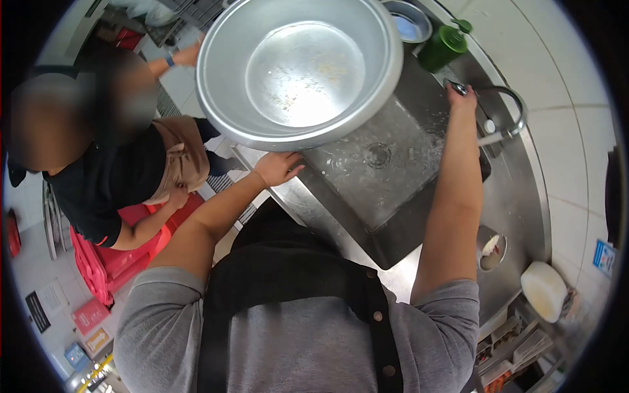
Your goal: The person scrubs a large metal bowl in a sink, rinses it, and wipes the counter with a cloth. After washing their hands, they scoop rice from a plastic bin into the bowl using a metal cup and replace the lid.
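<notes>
A large silver metal basin (pixel 219 98) is at the top centre, with small food bits scattered on its bottom. My left hand (pixel 278 169) is just below its near rim, over the sink's front edge, with the fingers loosely apart and nothing seen in them. My right hand (pixel 462 97) is closed around the end of the curved faucet (pixel 521 111) on the far side. Beneath that arm is the rectangular steel sink (pixel 406 141), its floor wet and splashed around the drain (pixel 377 155).
To my left stands another person (pixel 131 170) in an apron, one hand (pixel 188 54) by the basin's left rim. A green pump bottle (pixel 447 49) and small metal bowl (pixel 409 23) stand behind the sink. A red bin (pixel 124 245) is at left; a white container (pixel 544 291), right.
</notes>
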`<state>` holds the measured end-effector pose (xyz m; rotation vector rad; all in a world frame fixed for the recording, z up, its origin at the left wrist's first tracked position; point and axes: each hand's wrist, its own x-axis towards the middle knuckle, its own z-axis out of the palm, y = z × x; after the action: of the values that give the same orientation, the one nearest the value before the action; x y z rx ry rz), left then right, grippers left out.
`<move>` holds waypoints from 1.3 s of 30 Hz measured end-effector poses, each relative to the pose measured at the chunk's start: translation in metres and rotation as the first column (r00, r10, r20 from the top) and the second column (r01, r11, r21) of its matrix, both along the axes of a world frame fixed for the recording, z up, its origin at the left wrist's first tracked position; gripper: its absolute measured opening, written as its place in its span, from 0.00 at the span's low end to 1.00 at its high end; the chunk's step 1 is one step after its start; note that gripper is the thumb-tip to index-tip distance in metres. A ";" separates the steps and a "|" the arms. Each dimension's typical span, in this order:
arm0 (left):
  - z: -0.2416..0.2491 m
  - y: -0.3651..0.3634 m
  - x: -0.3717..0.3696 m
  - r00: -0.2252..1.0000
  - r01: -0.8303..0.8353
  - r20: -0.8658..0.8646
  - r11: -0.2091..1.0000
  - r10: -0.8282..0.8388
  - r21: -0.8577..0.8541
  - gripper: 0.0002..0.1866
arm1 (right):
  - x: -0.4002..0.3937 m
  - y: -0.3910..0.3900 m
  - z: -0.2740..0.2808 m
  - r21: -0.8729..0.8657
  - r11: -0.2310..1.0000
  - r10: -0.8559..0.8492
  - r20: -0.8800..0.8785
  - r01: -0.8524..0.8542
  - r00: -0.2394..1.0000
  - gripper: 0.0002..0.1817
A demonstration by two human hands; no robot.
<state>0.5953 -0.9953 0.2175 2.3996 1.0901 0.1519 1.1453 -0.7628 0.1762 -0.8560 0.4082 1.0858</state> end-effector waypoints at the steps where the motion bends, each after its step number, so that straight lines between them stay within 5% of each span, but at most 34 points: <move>1: 0.001 0.000 0.004 0.997 -0.042 -0.060 0.998 0.045 0.048 0.18 | 0.012 0.007 -0.011 0.012 1.000 -0.008 -0.001 0.008 1.000 0.22; 10: 0.001 0.000 0.004 0.975 -0.113 -0.195 0.993 0.105 -0.030 0.14 | 0.030 0.030 -0.048 -0.061 0.997 -0.034 0.069 0.038 0.997 0.21; 13: -0.002 0.001 0.002 0.976 -0.103 -0.198 0.994 0.091 -0.048 0.14 | 0.033 0.028 -0.062 0.043 0.998 -0.042 0.092 0.038 0.995 0.21; 15: -0.006 0.000 0.002 0.985 -0.098 -0.137 0.995 0.101 0.025 0.14 | 0.002 0.012 -0.026 0.290 0.910 -0.253 -0.182 0.298 0.950 0.21; 18: -0.012 0.001 -0.001 0.989 -0.085 -0.115 0.996 0.088 0.031 0.14 | -0.018 -0.001 -0.027 0.540 0.762 -0.209 -0.318 0.358 0.925 0.24; 20: -0.011 0.001 0.000 0.987 -0.079 -0.138 0.997 0.078 -0.002 0.13 | -0.037 -0.023 -0.029 0.567 0.746 -0.255 -0.241 0.349 0.937 0.25; 22: -0.010 0.000 0.002 0.984 -0.080 -0.160 0.996 0.074 -0.030 0.13 | -0.055 -0.058 -0.030 0.501 0.865 -0.093 0.203 -0.022 0.975 0.18; 25: -0.013 0.005 0.002 0.998 -0.005 -0.057 0.979 0.017 0.204 0.11 | -0.107 -0.126 -0.078 0.190 0.980 -0.152 0.509 0.061 0.847 0.12; 27: -0.018 0.004 -0.001 0.994 -0.032 -0.098 0.997 0.039 0.068 0.10 | -0.132 -0.162 -0.158 -0.132 0.982 -0.033 0.578 0.133 0.816 0.10; 28: -0.021 0.003 -0.004 0.991 -0.047 -0.127 0.996 0.038 -0.072 0.10 | -0.125 -0.187 -0.236 -0.435 0.897 0.351 0.603 -0.073 0.717 0.09; 30: -0.032 0.001 -0.011 0.997 -0.002 -0.071 0.999 -0.001 -0.037 0.10 | -0.139 -0.224 -0.343 -0.835 0.546 0.837 0.544 -0.065 0.047 0.13; 32: -0.036 -0.002 -0.014 0.999 -0.008 -0.041 1.000 0.007 -0.006 0.14 | -0.153 -0.244 -0.394 -0.942 0.288 0.950 0.304 -0.171 -0.075 0.15; 33: -0.050 -0.009 -0.023 0.998 0.002 -0.063 1.000 -0.002 0.002 0.22 | -0.156 -0.254 -0.422 -0.938 0.295 0.947 0.313 -0.183 -0.075 0.15; 34: -0.057 -0.015 -0.028 0.992 -0.019 -0.122 0.997 0.010 -0.075 0.26 | -0.159 -0.258 -0.446 -0.923 0.383 0.793 0.341 -0.022 -0.506 0.16; 35: -0.076 -0.014 -0.042 0.786 0.473 -0.609 0.735 -0.103 0.486 0.26 | -0.162 -0.262 -0.469 -0.795 0.573 0.547 0.192 0.197 -0.815 0.18; 36: -0.078 -0.016 -0.043 0.570 0.743 -0.821 0.426 0.002 0.517 0.26 | -0.172 -0.253 -0.432 -0.890 0.412 0.647 0.135 0.196 -0.751 0.18; 38: -0.069 -0.013 -0.036 0.228 0.973 -0.915 -0.045 0.332 0.226 0.25 | -0.192 -0.234 -0.354 -0.982 0.041 0.784 -0.082 0.184 -0.615 0.20; 39: -0.064 -0.010 -0.033 0.136 0.978 -0.861 -0.204 0.490 0.039 0.25 | -0.192 -0.233 -0.367 -0.978 0.008 0.769 -0.129 0.210 -0.626 0.20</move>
<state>0.5626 -1.0053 0.1536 4.2834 -0.6946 -1.8776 0.9534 -0.9955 -0.1908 -2.8094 -1.7859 0.8202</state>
